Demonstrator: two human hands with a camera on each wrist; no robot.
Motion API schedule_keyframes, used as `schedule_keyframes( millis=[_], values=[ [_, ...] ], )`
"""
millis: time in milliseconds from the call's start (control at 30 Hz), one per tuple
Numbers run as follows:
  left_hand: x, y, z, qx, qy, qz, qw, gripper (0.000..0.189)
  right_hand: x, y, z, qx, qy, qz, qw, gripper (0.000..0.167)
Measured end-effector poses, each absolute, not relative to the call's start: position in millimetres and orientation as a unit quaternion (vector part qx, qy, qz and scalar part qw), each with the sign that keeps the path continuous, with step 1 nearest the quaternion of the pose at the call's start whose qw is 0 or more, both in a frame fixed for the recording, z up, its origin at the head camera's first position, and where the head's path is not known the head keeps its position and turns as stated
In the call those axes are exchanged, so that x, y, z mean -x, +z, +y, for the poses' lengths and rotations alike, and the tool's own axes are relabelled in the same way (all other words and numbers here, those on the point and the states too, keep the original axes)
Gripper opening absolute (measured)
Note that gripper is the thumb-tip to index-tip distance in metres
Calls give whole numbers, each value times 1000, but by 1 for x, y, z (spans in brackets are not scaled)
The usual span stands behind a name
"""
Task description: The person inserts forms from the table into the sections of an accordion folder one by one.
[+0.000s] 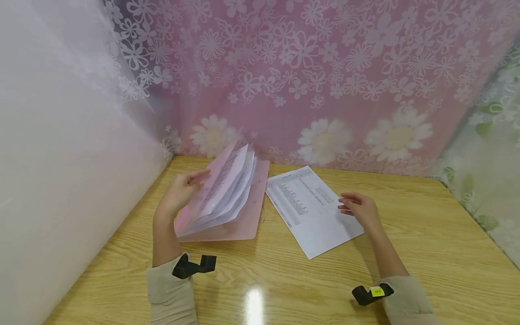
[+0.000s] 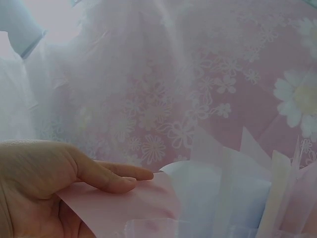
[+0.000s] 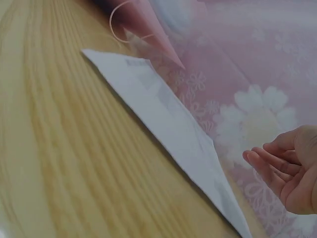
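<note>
A pink folder lies partly open on the left side of the table, with clear sleeves and printed sheets fanned up inside it. My left hand pinches the raised front cover between thumb and fingers. In the left wrist view the thumb lies over the pink cover. To the folder's right sits a flat stack of printed paper. Just above its right edge hovers my right hand, fingers loosely bent and holding nothing. The right wrist view shows that hand apart from the paper.
The wooden table reaches back to a pink flowered curtain. A whitish sheet wall closes in the left side, near the folder. On the right hangs a green-leaf patterned curtain.
</note>
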State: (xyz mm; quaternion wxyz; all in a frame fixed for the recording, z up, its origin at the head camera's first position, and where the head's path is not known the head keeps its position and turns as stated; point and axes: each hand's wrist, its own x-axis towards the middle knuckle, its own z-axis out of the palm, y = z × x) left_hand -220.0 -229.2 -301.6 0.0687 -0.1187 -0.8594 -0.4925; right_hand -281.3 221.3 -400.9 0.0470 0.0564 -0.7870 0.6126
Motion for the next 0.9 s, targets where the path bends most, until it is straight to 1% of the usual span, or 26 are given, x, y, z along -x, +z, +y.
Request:
schedule_keyframes(
  millis=[167,300,367,567,800,900],
  values=[
    [220,-302,-229,116,-490,-861,69,40,278,-411,231,-46,581,-809,80,34],
    [220,-303,-229,115,-490,-861,67,39,277,-421,238,-29,489,-863,121,31],
    [221,-304,-229,117,-489,-862,66,39,277,-425,241,-22,448,-884,130,32],
    [222,-303,-229,118,-486,-863,66,40,281,-435,247,-26,419,-899,122,39],
    [221,-303,-231,118,-496,-858,58,41,286,-446,251,-43,389,-915,99,48],
    [221,-303,-230,116,-498,-858,57,41,287,-450,252,-51,381,-918,102,52]
  ],
)
